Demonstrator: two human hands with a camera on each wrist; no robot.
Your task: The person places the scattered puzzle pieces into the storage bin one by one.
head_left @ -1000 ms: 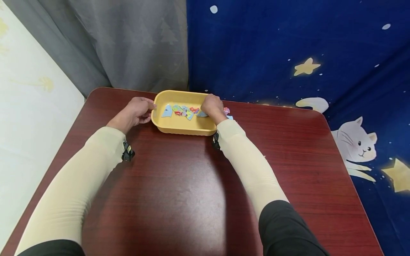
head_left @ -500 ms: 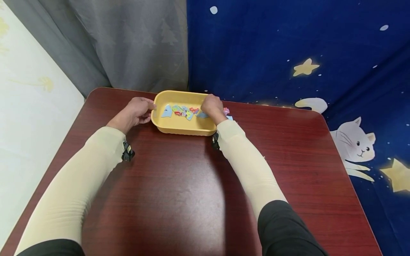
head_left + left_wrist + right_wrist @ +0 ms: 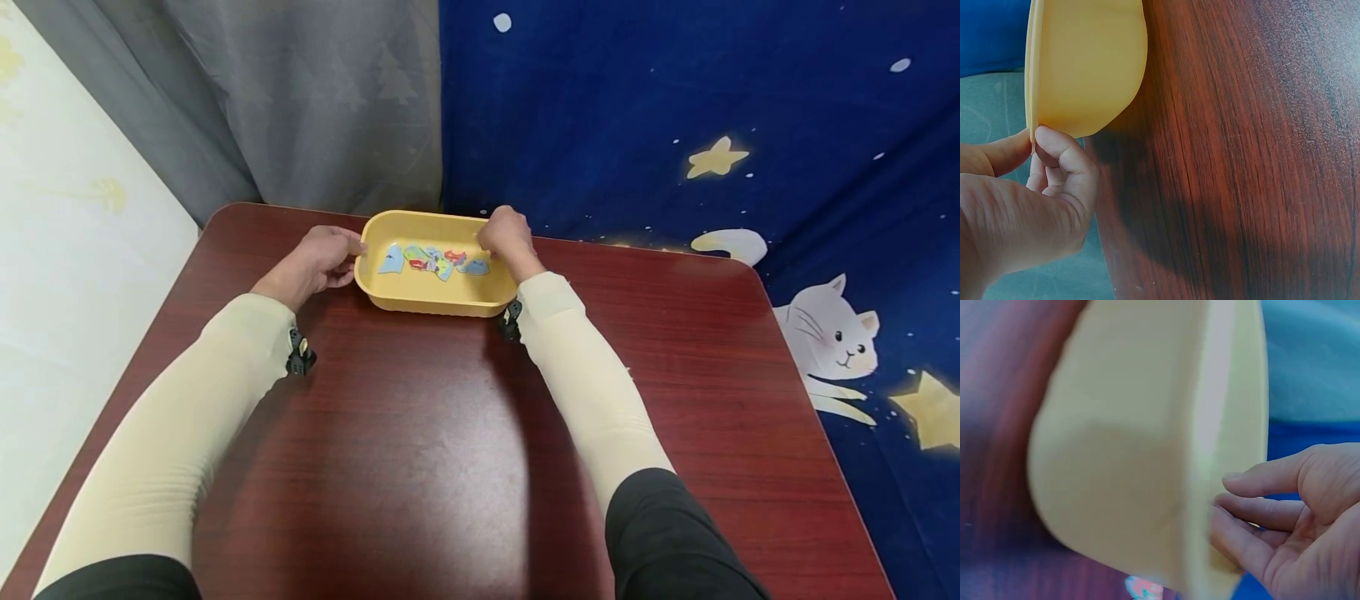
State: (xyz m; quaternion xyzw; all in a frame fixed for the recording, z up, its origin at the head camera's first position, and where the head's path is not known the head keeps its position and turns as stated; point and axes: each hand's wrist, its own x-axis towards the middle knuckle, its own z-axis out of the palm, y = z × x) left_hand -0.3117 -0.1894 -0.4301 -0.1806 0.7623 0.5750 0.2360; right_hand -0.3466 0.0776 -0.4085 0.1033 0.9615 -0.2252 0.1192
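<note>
The head view looks forward and down from above the near side of the tabletop point(image 3: 420, 433), far enough off to take in the left hand point(image 3: 321, 257), the right hand point(image 3: 512, 240), the yellow tray point(image 3: 438, 305) and the blue curtain point(image 3: 592, 108) behind. Each wrist view sits very close, facing the outside of the tray's end on its own side (the right one is blurred). They are turned sideways, oppositely. Each shares that end and hand with the head view.
</note>
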